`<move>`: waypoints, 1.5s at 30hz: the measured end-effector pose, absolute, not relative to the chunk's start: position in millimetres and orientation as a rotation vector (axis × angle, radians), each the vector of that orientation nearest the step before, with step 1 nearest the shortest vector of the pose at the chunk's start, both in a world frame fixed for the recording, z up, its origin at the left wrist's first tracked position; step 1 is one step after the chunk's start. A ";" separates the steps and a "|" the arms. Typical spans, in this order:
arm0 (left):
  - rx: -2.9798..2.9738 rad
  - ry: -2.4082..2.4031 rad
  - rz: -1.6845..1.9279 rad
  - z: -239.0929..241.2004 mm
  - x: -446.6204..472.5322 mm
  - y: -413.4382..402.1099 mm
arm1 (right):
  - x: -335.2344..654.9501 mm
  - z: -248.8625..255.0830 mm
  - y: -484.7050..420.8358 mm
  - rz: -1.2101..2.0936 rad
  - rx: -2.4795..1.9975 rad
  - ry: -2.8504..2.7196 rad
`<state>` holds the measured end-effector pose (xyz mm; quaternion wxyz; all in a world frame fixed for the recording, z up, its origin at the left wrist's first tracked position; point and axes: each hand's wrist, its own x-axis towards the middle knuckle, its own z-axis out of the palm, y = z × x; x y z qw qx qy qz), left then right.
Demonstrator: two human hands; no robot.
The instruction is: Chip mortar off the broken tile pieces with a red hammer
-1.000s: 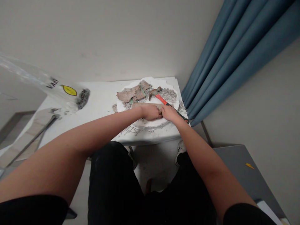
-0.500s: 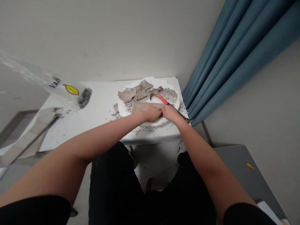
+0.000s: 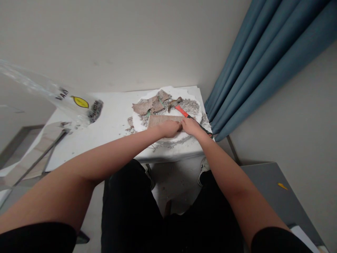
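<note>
My left hand point(image 3: 170, 129) and my right hand point(image 3: 191, 126) meet at the near edge of a flat brownish tile piece point(image 3: 160, 120), both closed on it, knuckles almost touching. The piece lies on a round white foam pad point(image 3: 171, 138) on the white table point(image 3: 105, 128). Behind my hands are broken tile fragments point(image 3: 149, 105) and grey rubble point(image 3: 190, 104). A hammer point(image 3: 181, 110) with a red and black handle lies on the pad, its handle passing just beyond my right hand.
A clear plastic bag point(image 3: 65, 100) with a yellow label hangs over the table's left side. Metal rods point(image 3: 39, 158) lean off the left edge. Blue curtains point(image 3: 263, 59) hang at right, a grey surface point(image 3: 273, 193) below them. My legs are under the table.
The tile piece has come into fuller view left of my hands as they shifted slightly toward the table edge. The hammer stays put.
</note>
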<state>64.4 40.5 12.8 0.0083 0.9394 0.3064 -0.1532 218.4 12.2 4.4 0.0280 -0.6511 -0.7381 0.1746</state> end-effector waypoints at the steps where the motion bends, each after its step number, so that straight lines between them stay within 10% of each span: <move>1: 2.897 1.046 -0.473 11.6 67.3 37.1 | 218.3 4.9 11.8 0.541 -2.012 -2.275; 7: 2.756 1.333 -0.456 9.3 81.6 26.5 | 218.5 6.5 10.7 0.560 -2.023 -2.257; 19: 3.142 0.278 -0.607 16.7 64.0 66.6 | 216.1 10.2 8.4 0.505 -2.007 -2.276; 33: 2.917 1.031 -0.553 15.9 74.2 35.3 | 217.9 11.9 7.7 0.553 -2.013 -2.271; 45: 3.054 0.148 -0.534 18.6 66.3 79.0 | 218.7 6.8 11.3 0.501 -2.002 -2.256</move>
